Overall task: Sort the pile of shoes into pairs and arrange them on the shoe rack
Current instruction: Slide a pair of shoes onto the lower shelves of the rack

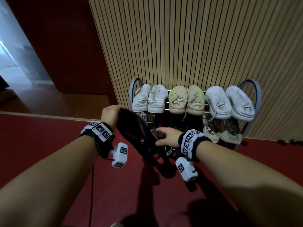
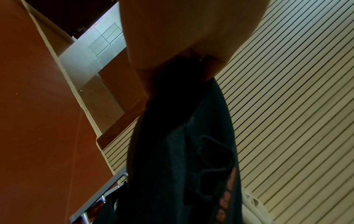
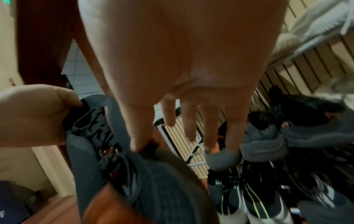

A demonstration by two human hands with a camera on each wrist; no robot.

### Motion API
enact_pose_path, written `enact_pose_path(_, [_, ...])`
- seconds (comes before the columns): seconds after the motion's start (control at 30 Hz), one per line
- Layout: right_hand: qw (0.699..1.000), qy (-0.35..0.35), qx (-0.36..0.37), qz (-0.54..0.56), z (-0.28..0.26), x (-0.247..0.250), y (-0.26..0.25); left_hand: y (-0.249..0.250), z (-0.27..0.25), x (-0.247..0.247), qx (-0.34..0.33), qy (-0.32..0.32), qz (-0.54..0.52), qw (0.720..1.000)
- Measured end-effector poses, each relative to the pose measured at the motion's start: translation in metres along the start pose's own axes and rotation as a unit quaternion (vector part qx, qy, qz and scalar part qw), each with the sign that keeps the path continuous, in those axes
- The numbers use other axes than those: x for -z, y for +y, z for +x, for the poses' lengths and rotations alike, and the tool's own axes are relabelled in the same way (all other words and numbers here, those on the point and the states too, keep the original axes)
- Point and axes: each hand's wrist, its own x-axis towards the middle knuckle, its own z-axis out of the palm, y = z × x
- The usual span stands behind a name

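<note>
At the far left of the head view a dark red wall [image 1: 65,46] runs beside a pale opening, and dark red floor [image 1: 49,141] spreads under both forearms. The left hand [image 1: 110,114] is curled round one end of a black sneaker with orange-red trim [image 1: 137,136], gripping it so the shoe hangs slanting down in front of the shoe rack [image 1: 133,84]. The left wrist view shows that same shoe [image 2: 184,159] dangling below the hand [image 2: 182,37], with orange lettering along its side.

Further right, the right hand [image 1: 167,136] has its fingers spread and nearly straight, grasping nothing. In the right wrist view its thumb touches the hanging shoe [image 3: 149,189], and its fingers [image 3: 188,119] reach toward dark shoes [image 3: 264,144] on the lower shelves.

On the rack's top shelf six pale shoes sit in three pairs: a white pair with green tabs [image 1: 148,99] at the left, a cream pair with yellow-green marks [image 1: 186,100] in the middle, and a white chunky pair [image 1: 229,103] at the right. Below the right pair sits a beige pair [image 1: 221,131]. A ribbed tan wall panel [image 1: 196,38] rises behind the rack.
</note>
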Motion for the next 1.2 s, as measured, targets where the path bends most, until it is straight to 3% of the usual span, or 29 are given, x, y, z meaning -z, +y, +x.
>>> enact_pose_path(0.1, [0.996, -0.055, -0.005, 0.063, 0.002, -0.014, 0.003, 0.007, -0.007, -0.006, 0.005, -0.012, 0.001, 1.0])
enact_pose_path(0.27, [0.995, -0.029, -0.013, 0.096, -0.002, -0.025, 0.004, -0.006, -0.002, -0.016, -0.005, -0.048, 0.002, 0.999])
enact_pose_path(0.47, [0.987, -0.06, -0.083, 0.126, -0.007, -0.033, 0.022, -0.028, 0.005, -0.035, 0.055, -0.128, 0.073, 0.988])
enact_pose_path(0.67, [0.971, -0.08, -0.159, 0.161, -0.002, -0.035, 0.033, -0.05, 0.006, -0.039, 0.137, -0.119, 0.104, 0.978])
enact_pose_path(0.83, [0.946, -0.091, -0.223, 0.217, 0.008, -0.031, 0.053, -0.064, 0.007, -0.047, 0.13, -0.14, 0.159, 0.969])
enact_pose_path(1.2, [0.905, 0.0, -0.271, 0.329, 0.017, -0.002, 0.114, -0.089, 0.033, -0.124, 0.1, -0.197, 0.244, 0.944])
